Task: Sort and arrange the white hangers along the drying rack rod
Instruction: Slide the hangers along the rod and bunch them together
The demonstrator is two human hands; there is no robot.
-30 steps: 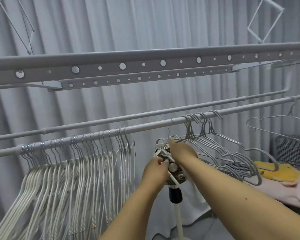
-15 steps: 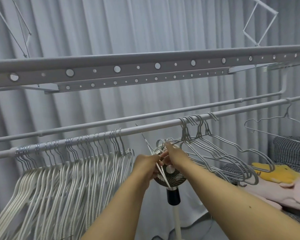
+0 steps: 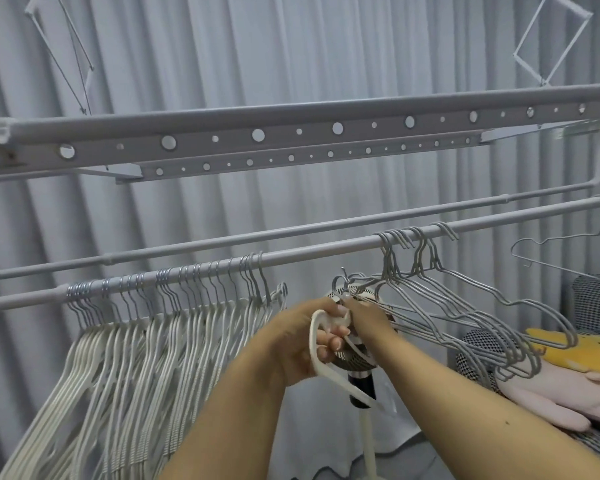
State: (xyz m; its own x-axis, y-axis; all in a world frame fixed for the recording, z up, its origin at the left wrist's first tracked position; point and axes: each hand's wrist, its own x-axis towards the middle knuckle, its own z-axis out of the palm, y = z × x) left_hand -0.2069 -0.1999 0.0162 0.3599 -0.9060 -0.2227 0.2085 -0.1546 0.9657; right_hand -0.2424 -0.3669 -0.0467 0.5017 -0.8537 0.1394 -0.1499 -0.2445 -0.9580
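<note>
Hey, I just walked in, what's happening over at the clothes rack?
A person is sorting hangers on a drying rack rod. The left hand grips a white hanger held off the rod, while the right hand works at its hook end. A dense row of white hangers already hangs to the left on the rod, and a looser bunch of grey wire hangers hangs to the right. A fan on a stand sits behind the hands.

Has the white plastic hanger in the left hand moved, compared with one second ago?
Yes. The white plastic hanger was bunched high between both hands; now the left hand grips it turned downward, its arm reaching past the black fan neck.
</note>
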